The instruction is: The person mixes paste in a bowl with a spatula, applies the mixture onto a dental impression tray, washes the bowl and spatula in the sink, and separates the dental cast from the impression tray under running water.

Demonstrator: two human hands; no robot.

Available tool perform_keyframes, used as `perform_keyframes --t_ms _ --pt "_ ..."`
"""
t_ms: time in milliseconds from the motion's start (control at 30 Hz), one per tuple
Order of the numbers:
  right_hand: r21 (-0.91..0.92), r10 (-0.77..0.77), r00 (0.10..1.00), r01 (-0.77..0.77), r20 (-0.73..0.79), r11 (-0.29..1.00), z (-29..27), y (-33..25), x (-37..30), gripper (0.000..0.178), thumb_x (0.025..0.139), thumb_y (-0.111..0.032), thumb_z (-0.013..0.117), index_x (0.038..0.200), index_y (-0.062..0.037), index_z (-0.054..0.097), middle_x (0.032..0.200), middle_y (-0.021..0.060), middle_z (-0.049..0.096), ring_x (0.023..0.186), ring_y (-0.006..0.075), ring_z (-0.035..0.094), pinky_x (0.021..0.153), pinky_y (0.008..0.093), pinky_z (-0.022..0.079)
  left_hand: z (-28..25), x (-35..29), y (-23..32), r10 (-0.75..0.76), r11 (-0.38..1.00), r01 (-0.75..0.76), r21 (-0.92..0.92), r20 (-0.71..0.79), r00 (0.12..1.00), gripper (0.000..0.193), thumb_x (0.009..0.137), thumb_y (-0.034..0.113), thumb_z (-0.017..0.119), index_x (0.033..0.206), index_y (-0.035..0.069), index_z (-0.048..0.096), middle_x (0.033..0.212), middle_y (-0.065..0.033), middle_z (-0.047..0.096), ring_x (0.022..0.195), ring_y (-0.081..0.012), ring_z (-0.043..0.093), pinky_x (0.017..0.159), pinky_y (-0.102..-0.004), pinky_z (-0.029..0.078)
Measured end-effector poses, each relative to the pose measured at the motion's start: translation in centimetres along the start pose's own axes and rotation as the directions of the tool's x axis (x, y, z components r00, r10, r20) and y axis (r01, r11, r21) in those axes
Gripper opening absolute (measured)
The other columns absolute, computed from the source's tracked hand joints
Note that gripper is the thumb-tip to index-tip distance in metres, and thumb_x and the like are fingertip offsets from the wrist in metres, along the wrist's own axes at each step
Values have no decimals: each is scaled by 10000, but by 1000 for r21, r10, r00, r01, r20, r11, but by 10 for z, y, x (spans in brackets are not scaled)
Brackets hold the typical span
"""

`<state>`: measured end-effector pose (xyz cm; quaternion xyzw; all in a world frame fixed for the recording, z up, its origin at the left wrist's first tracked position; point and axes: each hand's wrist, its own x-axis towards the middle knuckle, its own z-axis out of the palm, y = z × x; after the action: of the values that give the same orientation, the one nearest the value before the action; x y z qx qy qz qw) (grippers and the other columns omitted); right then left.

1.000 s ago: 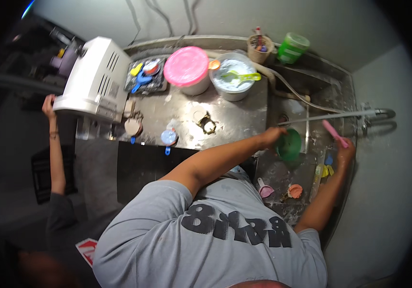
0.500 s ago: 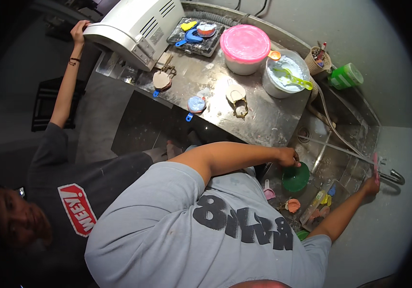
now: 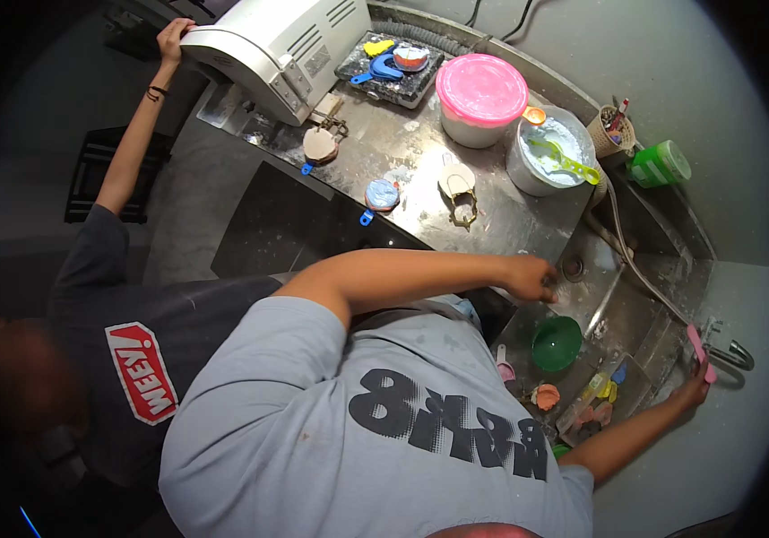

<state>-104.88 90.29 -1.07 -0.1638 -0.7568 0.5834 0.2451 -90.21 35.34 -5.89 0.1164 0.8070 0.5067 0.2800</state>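
Note:
My left hand [image 3: 530, 278] hovers over the sink's near-left side, slightly blurred, with bent fingers apart and nothing visible in them. Below it, a green mixing bowl [image 3: 556, 344] rests in the sink, apart from the hand. At the right wall my right hand [image 3: 697, 387] is closed around a long, flat pink tool [image 3: 700, 353], beside the metal faucet [image 3: 738, 356]. Part of the tool hides behind the fingers. Beside the bowl lie a pink scoop [image 3: 505, 368] and an orange-pink moulded piece [image 3: 545, 396]. A clear tray [image 3: 573, 414] holds several coloured pieces.
On the metal counter [image 3: 528, 229] stand a pink-lidded tub [image 3: 481, 88], a tub of white powder [image 3: 553, 143], plaster casts [image 3: 456, 182] and a blue-filled impression tray [image 3: 382, 195]. A co-worker's hand [image 3: 175, 40] touches a white machine [image 3: 272, 45].
My left hand has let go of the green bowl's rim and lifted away. My right hand has moved slightly down and left with the pink tool. The view has shifted a little.

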Motion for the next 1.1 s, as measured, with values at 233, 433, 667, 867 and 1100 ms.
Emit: perform_keyframes --t_ms 233,433,667,867,1100 --pt "262 -38 995 13 91 965 15 -47 -77 370 954 -150 596 1174 139 528 1153 232 607 1058 301 617 978 400 494 -82 -136 -43 -275 903 136 -407 -306 911 399 944 315 613 1182 -5 602 1019 -98 665 842 -167 646 666 -298 541" --pt "263 159 985 -171 69 950 27 -22 -118 398 985 -217 552 1221 101 516 1007 139 582 919 251 610 910 356 498 -98 -212 -110 -602 686 -60 -725 -611 514 220 923 192 635 1014 -6 604 825 -107 657 629 -142 635 496 -238 484" --pt "88 120 901 -171 416 981 64 -46 -161 223 995 -208 537 1072 -4 579 828 22 559 716 111 533 647 245 447 -72 -259 -202 -663 715 -86 -694 -712 232 195 908 160 635 1043 26 590 854 -62 637 690 -165 638 546 -271 510" --pt "-335 248 741 -33 624 942 95 -94 -216 118 931 -147 630 958 -34 611 761 -5 556 623 62 501 550 197 418 -45 -252 -241 -763 296 -170 -940 -340 550 307 935 167 597 1216 69 524 997 -86 646 930 -243 650 775 -409 543" --pt "-839 619 595 196 513 507 112 -85 -254 281 770 -195 798 801 -4 595 721 104 626 608 188 581 561 346 460 -37 -238 -235 -617 199 -250 -948 -319 719 282 939 173 602 1189 63 530 1134 -117 636 1045 -277 635 860 -444 536"
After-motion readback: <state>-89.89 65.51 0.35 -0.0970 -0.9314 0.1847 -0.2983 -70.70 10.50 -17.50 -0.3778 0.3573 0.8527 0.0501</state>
